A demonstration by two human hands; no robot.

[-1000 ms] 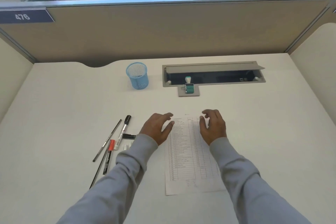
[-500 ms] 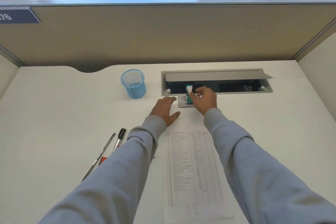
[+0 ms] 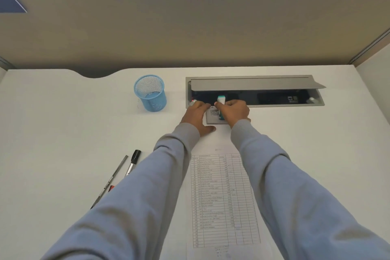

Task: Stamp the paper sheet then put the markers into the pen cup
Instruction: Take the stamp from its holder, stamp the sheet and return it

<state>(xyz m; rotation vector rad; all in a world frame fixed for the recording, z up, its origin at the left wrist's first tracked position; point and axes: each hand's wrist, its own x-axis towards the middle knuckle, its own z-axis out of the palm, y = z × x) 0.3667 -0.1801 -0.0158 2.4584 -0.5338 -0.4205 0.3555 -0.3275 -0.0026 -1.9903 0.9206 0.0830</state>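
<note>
White desk (image 3: 52,133) surface carries everything, and places below are given from the paper sheet (image 3: 223,200). That printed sheet lies nearest, between 2 grey sleeves. Left of it lie the markers (image 3: 133,162), partly hidden by the left sleeve. Just beyond its far edge, the left hand (image 3: 197,117) rests flat with fingers spread beside the grey ink pad (image 3: 212,117), grasping nothing. The right hand (image 3: 234,111) is clenched around the stamp (image 3: 221,101) standing on that pad. Farther left stands the blue mesh pen cup (image 3: 150,93); farthest is the open cable tray (image 3: 253,91).
</note>
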